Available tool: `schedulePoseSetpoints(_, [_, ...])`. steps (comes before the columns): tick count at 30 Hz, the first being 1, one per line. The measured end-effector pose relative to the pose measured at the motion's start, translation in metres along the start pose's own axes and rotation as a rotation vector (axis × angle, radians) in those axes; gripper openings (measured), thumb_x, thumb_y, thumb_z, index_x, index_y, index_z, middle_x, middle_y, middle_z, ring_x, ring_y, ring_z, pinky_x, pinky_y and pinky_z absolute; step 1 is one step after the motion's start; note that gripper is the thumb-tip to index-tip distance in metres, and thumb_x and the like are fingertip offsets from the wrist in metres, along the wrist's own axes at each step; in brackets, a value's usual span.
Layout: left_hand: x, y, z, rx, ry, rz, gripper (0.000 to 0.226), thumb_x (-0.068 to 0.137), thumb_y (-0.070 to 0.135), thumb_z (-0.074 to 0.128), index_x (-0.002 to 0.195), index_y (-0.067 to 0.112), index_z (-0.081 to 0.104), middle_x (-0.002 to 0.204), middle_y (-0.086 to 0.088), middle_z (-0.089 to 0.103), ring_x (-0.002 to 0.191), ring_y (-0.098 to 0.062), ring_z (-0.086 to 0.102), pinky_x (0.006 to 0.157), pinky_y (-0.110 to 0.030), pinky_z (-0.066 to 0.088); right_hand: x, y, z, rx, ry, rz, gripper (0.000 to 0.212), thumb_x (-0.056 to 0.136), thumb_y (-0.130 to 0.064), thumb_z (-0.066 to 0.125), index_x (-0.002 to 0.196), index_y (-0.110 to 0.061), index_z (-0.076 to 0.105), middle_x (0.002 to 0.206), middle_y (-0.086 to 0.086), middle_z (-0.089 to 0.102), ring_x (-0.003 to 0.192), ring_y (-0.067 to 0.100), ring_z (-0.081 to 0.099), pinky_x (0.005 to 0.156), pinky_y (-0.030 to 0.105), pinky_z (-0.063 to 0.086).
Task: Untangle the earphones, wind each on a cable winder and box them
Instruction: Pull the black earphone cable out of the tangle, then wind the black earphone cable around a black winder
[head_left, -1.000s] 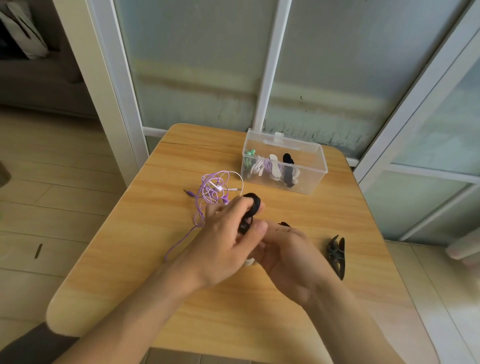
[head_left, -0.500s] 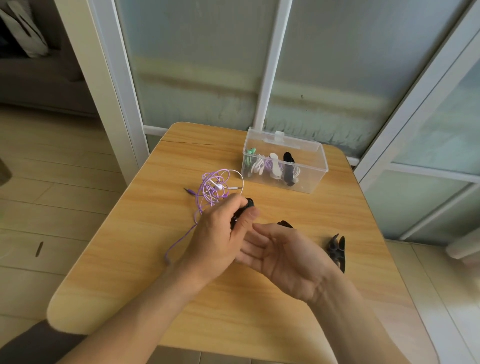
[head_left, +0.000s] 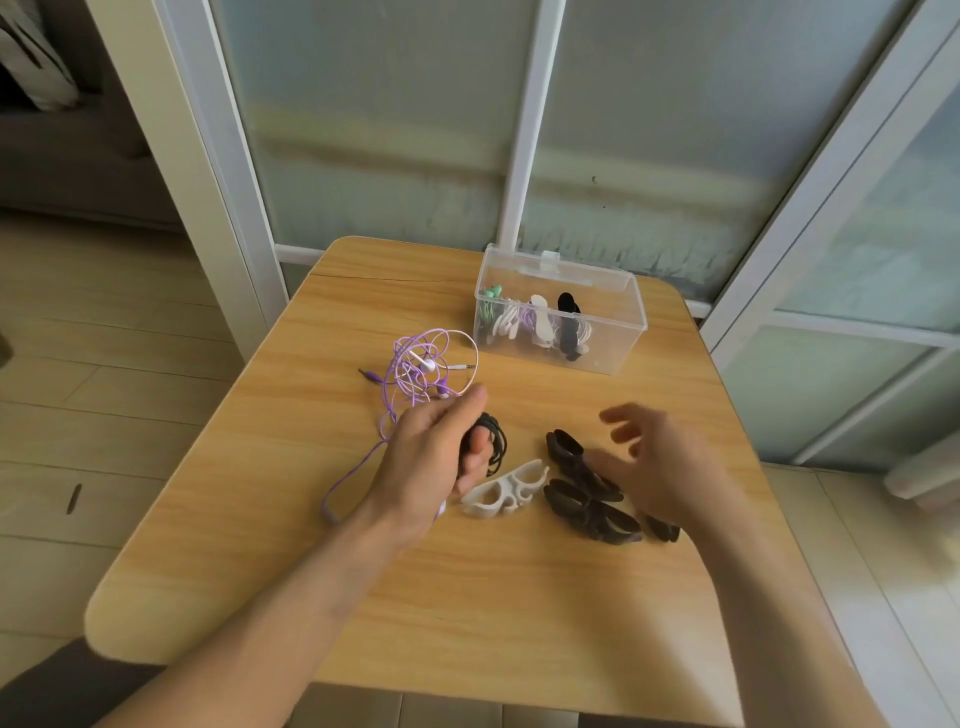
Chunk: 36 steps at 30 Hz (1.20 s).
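Left hand (head_left: 434, 457) grip pinches my wound black earphone bundle (head_left: 491, 441); right hand (head_left: 657, 465) grip spread above black plastic cable winders (head_left: 587, 499), white plastic winder (head_left: 501, 493) between grips.

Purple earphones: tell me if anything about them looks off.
The purple earphones lie in a loose snarl left of the box, with one strand trailing toward the table edge. They are unwound, unlike those in the box.

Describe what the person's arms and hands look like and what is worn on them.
Both forearms are bare up to the frame's lower edge, with no sleeve showing. The left hand and right hand wear no gloves; no ring, watch or bracelet can be seen. The right hand is slightly motion-blurred, so fine detail there is unclear.
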<state>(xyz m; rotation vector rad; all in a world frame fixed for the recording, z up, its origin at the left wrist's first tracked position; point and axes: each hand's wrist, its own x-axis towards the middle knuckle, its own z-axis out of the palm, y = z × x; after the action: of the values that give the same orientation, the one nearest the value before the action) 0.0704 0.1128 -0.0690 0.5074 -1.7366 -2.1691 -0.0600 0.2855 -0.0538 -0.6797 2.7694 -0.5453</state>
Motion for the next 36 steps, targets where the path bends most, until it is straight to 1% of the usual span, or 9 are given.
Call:
schedulePoseSetpoints(3, [0.0, 0.002, 0.002, -0.003, 0.0, -0.057, 0.052, 0.1, 0.028, 0.05, 0.05, 0.017, 0.044, 0.048, -0.003, 0.038, 0.042, -0.016, 0.027, 0.053, -0.035, 0.012, 0.006, 0.005, 0.013, -0.063, -0.137, 0.013, 0.038, 0.085, -0.043, 0.075, 0.117, -0.024, 0.069, 0.1, -0.007, 0.069, 0.083, 0.007, 0.061, 0.072, 0.025, 0.055])
schedulePoseSetpoints(8, [-0.003, 0.009, 0.0, -0.014, 0.031, -0.101, 0.044, 0.097, 0.024, 0.053, 0.056, 0.013, 0.042, 0.05, -0.003, 0.037, 0.042, -0.015, 0.026, 0.053, -0.033, 0.011, 0.003, -0.004, 0.011, 0.091, 0.058, -0.018, 0.024, 0.083, -0.03, 0.079, 0.102, -0.027, 0.063, 0.093, -0.009, 0.065, 0.078, 0.005, 0.057, 0.066, 0.025, 0.05])
schedulePoseSetpoints(11, [-0.003, 0.009, -0.001, -0.021, 0.136, -0.097, 0.045, 0.098, 0.029, 0.053, 0.057, 0.013, 0.042, 0.051, -0.003, 0.037, 0.042, -0.016, 0.027, 0.044, -0.022, 0.017, -0.004, -0.012, 0.005, 0.43, 0.104, -0.078, 0.02, 0.087, -0.026, 0.077, 0.1, -0.026, 0.062, 0.09, -0.01, 0.07, 0.078, 0.012, 0.068, 0.072, 0.033, 0.057])
schedulePoseSetpoints(17, [0.001, 0.008, 0.0, -0.005, 0.142, -0.004, 0.046, 0.101, 0.042, 0.045, 0.065, 0.014, 0.043, 0.055, 0.0, 0.044, 0.045, -0.013, 0.035, 0.041, -0.017, 0.028, -0.024, -0.036, -0.004, 1.143, -0.313, -0.19, 0.031, 0.08, -0.01, 0.077, 0.108, -0.003, 0.067, 0.083, 0.016, 0.069, 0.063, 0.026, 0.063, 0.056, 0.031, 0.053])
schedulePoseSetpoints(24, [-0.002, 0.008, -0.001, 0.042, 0.053, 0.04, 0.045, 0.101, 0.03, 0.05, 0.073, -0.006, 0.049, 0.053, -0.004, 0.048, 0.045, -0.017, 0.04, 0.044, -0.023, 0.027, -0.031, -0.045, 0.008, 1.11, -0.379, -0.237, 0.031, 0.078, -0.016, 0.071, 0.102, 0.001, 0.063, 0.078, 0.008, 0.066, 0.057, 0.021, 0.058, 0.049, 0.026, 0.042])
schedulePoseSetpoints(27, [-0.005, 0.007, 0.003, 0.038, 0.107, 0.008, 0.047, 0.099, 0.029, 0.053, 0.057, 0.009, 0.047, 0.05, -0.004, 0.043, 0.044, -0.015, 0.036, 0.044, -0.023, 0.028, -0.039, -0.052, 0.014, 0.861, -0.275, -0.338, 0.048, 0.072, -0.03, 0.088, 0.1, -0.006, 0.057, 0.082, 0.004, 0.069, 0.052, 0.008, 0.059, 0.048, 0.017, 0.042])
schedulePoseSetpoints(31, [-0.004, 0.01, 0.001, 0.014, 0.128, 0.014, 0.044, 0.101, 0.03, 0.049, 0.061, 0.013, 0.044, 0.057, -0.011, 0.039, 0.043, -0.015, 0.031, 0.041, -0.02, 0.025, -0.035, -0.055, 0.022, 0.798, -0.115, -0.299, 0.022, 0.087, -0.033, 0.072, 0.099, -0.015, 0.067, 0.082, 0.001, 0.069, 0.057, 0.008, 0.061, 0.052, 0.018, 0.046])
schedulePoseSetpoints(33, [-0.002, 0.012, -0.003, -0.004, 0.09, 0.072, 0.042, 0.101, 0.03, 0.049, 0.063, 0.013, 0.049, 0.061, -0.011, 0.045, 0.047, -0.018, 0.037, 0.047, -0.024, 0.029, -0.032, -0.052, 0.021, 0.772, -0.106, -0.21, 0.027, 0.098, -0.037, 0.058, 0.1, -0.015, 0.074, 0.081, 0.008, 0.068, 0.061, 0.006, 0.057, 0.058, 0.015, 0.043])
schedulePoseSetpoints(36, [0.0, 0.016, -0.011, 0.003, -0.01, 0.148, 0.031, 0.091, 0.03, 0.054, 0.063, 0.017, 0.057, 0.064, -0.008, 0.055, 0.056, -0.022, 0.048, 0.059, -0.039, 0.032, -0.032, -0.05, 0.018, 1.006, -0.263, -0.062, 0.032, 0.097, -0.038, 0.057, 0.104, -0.014, 0.077, 0.084, 0.011, 0.068, 0.071, 0.021, 0.058, 0.074, 0.036, 0.045])
